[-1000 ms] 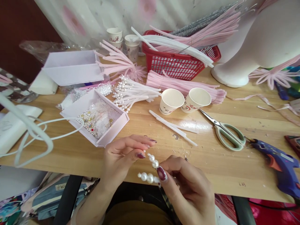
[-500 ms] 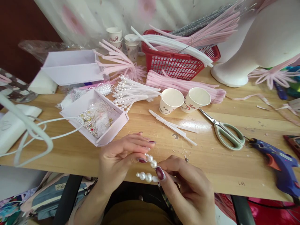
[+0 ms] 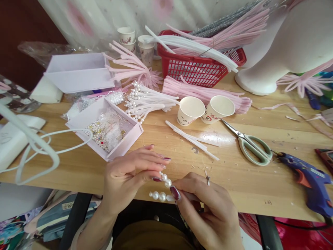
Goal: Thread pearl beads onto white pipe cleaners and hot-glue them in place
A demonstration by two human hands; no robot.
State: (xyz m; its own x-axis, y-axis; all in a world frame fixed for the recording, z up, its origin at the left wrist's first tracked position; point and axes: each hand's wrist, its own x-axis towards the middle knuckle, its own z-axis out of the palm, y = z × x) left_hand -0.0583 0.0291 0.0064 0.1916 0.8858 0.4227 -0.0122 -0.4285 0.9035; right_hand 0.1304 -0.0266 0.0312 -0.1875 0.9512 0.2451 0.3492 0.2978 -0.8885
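Two short strands of white pearl beads meet at my right hand (image 3: 205,205), near the table's front edge. Its thumb and index finger pinch the base of the upper pearl strand (image 3: 168,182). The lower pearl strand (image 3: 159,196) sticks out to the left from a white stem that runs under the same thumb. My left hand (image 3: 135,172) has its thumb and fingertips closed on the tip of the upper strand, with the other fingers stretched out above. Beyond the hands, a few white fuzzy stems (image 3: 192,140) lie loose on the wood.
A lilac box (image 3: 137,131) of small beads stands at left, beside pearl-tipped white stems (image 3: 153,100). Two paper cups (image 3: 191,107), scissors (image 3: 253,149) and a blue glue gun (image 3: 309,180) are to the right. Behind are a red basket (image 3: 192,71), pink stems (image 3: 208,93) and a white mannequin stand (image 3: 256,81).
Both hands have shifted slightly left with the pearl strands, keeping the same pinch. The camera view has moved a little. Nothing else has visibly changed.
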